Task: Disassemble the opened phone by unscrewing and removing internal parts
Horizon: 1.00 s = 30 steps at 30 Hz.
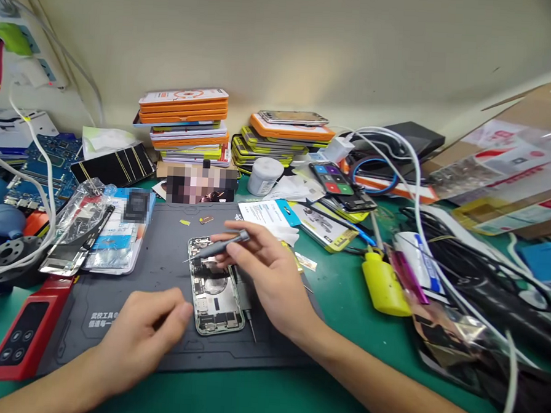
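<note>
An opened phone (214, 302) lies on the dark grey mat (158, 237), its inner parts facing up. My right hand (265, 274) is above its upper end, fingers closed around a grey screwdriver (215, 248) whose thin tip points left over the phone. To the left of the phone, my left hand (146, 326) rests low over the mat with fingers curled in; whether anything is inside them is hidden. A second screwdriver (248, 307) lies along the phone's right edge, partly covered by my right hand. Two small parts, including a copper-coloured flex piece (206, 219), lie beyond the phone.
A red device with buttons (31, 329) sits at the mat's left edge. Stacked orange boxes (183, 109) and a white jar (265, 176) stand along the back. A yellow bottle (385, 283), cables and a cardboard box (513, 157) crowd the right side.
</note>
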Each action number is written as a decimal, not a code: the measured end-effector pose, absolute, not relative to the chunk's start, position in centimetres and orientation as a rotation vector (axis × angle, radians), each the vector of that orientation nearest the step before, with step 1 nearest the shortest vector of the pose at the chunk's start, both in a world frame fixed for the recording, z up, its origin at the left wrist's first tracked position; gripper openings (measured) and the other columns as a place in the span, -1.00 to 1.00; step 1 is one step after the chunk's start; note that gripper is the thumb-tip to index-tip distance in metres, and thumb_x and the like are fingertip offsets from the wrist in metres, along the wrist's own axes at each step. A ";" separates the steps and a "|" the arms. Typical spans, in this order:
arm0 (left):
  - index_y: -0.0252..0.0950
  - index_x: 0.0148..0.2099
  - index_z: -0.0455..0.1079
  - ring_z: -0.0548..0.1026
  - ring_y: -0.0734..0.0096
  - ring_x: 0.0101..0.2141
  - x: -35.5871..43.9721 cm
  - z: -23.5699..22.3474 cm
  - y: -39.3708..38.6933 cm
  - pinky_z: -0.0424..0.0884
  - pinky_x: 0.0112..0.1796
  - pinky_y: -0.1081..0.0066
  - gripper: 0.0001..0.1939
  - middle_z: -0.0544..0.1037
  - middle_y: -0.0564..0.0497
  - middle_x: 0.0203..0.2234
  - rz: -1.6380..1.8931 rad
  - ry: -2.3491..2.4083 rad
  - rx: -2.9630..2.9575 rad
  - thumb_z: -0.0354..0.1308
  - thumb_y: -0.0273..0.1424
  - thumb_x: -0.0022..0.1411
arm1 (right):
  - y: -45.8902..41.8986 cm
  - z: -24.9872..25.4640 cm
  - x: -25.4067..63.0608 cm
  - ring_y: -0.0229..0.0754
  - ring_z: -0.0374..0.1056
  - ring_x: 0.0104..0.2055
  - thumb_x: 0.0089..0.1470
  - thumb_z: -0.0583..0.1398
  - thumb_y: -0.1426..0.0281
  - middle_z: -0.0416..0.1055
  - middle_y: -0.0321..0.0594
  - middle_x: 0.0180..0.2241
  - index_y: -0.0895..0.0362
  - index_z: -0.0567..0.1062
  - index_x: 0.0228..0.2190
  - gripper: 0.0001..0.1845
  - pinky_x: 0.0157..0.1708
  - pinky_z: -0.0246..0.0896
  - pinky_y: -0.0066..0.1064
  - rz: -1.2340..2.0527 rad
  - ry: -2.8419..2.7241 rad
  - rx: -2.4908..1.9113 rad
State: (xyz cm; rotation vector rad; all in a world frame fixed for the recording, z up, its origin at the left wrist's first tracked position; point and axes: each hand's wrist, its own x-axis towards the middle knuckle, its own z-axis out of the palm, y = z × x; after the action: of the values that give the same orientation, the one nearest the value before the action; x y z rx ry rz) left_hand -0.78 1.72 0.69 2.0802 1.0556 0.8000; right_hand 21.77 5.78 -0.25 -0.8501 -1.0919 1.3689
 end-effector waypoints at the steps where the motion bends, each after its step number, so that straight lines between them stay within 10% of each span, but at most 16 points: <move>1: -0.22 -0.45 0.14 0.20 0.58 -0.63 -0.9 0.7 2.0 0.17 -0.58 0.52 -0.52 0.22 0.19 -0.64 0.783 1.126 1.913 -0.04 -0.24 0.60 | 6.0 -0.3 22.0 -0.25 0.60 -0.29 0.31 0.35 0.28 0.67 -0.24 -0.08 -0.04 0.53 0.09 -0.66 -0.19 0.63 -0.32 1.383 -1.021 -0.844; 9: -0.24 0.17 0.59 0.49 0.49 -0.55 -0.4 0.9 3.3 0.40 -0.62 0.55 -0.52 0.69 -0.09 -0.26 0.607 1.146 1.341 0.36 -0.13 0.30 | 5.1 -0.5 21.7 -0.32 0.36 -0.44 0.27 0.37 0.21 0.48 -0.32 -0.17 -0.10 0.43 0.21 -0.47 -0.47 0.45 -0.45 1.472 -0.916 -0.956; 30: -0.28 -0.11 0.70 0.72 0.32 -0.39 -0.2 1.2 3.5 0.61 -0.47 0.50 -0.74 0.78 -0.11 -0.28 0.658 1.037 1.183 0.42 -0.19 0.30 | 3.5 0.0 21.5 -0.23 0.60 -0.37 0.37 0.32 0.21 0.64 -0.24 -0.08 -0.11 0.32 0.22 -0.52 -0.30 0.67 -0.27 1.282 -1.195 -0.946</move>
State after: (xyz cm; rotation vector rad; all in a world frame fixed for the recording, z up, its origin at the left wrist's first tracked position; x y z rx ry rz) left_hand -0.21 3.50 1.15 1.1825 1.0367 0.6576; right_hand 21.50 3.51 0.02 -0.9461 -1.1952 1.2820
